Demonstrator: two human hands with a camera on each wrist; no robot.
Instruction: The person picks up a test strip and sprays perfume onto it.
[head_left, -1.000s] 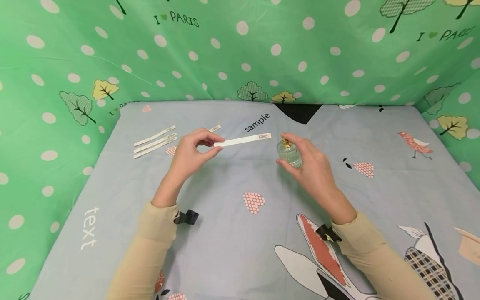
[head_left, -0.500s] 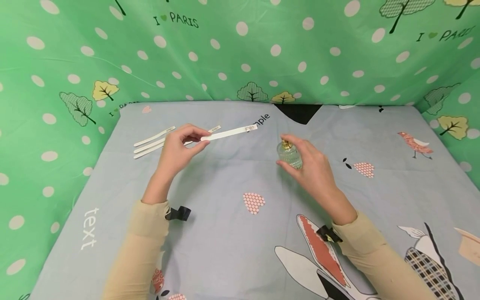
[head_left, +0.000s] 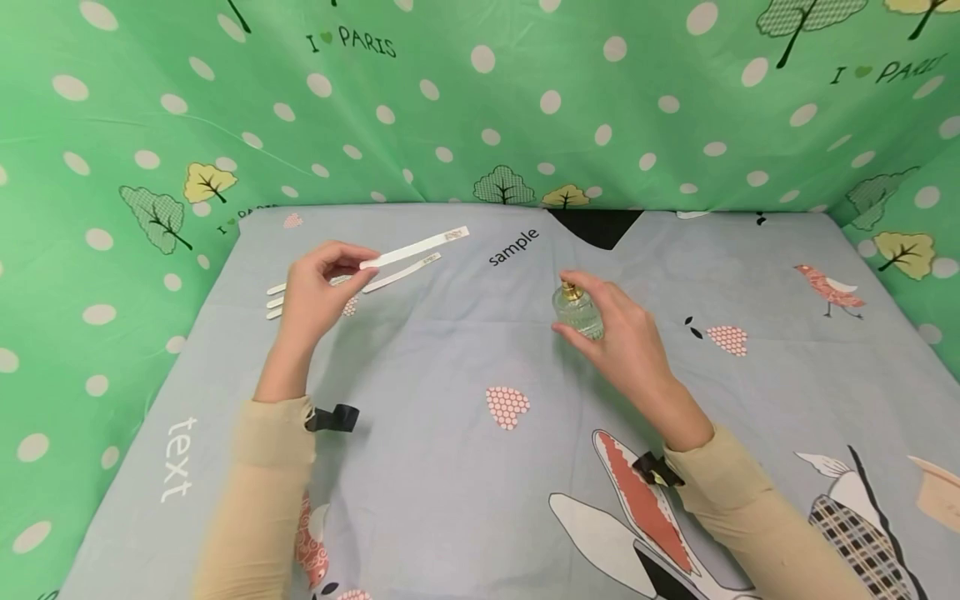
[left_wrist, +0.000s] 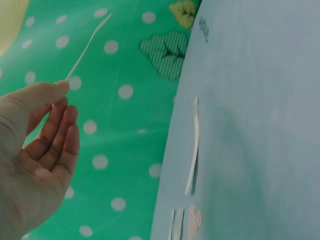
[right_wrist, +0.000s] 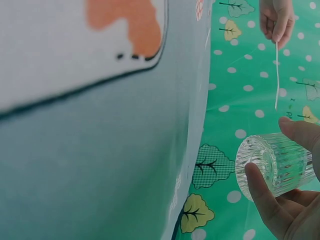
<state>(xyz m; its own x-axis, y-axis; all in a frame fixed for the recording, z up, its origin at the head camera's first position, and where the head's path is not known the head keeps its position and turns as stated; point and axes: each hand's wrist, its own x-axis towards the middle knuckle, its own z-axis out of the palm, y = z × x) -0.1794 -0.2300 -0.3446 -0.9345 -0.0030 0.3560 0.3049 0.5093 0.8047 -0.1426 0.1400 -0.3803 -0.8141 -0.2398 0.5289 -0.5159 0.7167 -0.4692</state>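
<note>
Between thumb and fingers, my left hand (head_left: 313, 292) pinches one end of a white paper perfume test strip (head_left: 420, 247). The strip's printed end points up and right, above the table. In the left wrist view the strip (left_wrist: 84, 52) looks thin, seen nearly edge-on. My right hand (head_left: 633, 342) grips a clear ribbed glass perfume bottle (head_left: 577, 315) with a gold neck, index finger on its top. The right wrist view shows the bottle's thick base (right_wrist: 255, 165). Below the held strip, another test strip (head_left: 405, 273) lies on the table. Several more strips (head_left: 274, 304) are partly hidden behind my left hand.
A grey-blue printed cloth (head_left: 442, 467) with hearts, birds and lettering covers the table. Behind it and at the sides hangs a green dotted curtain (head_left: 450, 92). A black band (head_left: 333, 418) is at my left wrist, another (head_left: 657, 468) at my right.
My left hand has moved left and slightly up with the test strip, away from the bottle, and now covers part of the lying strips. The right hand and bottle stay put.
</note>
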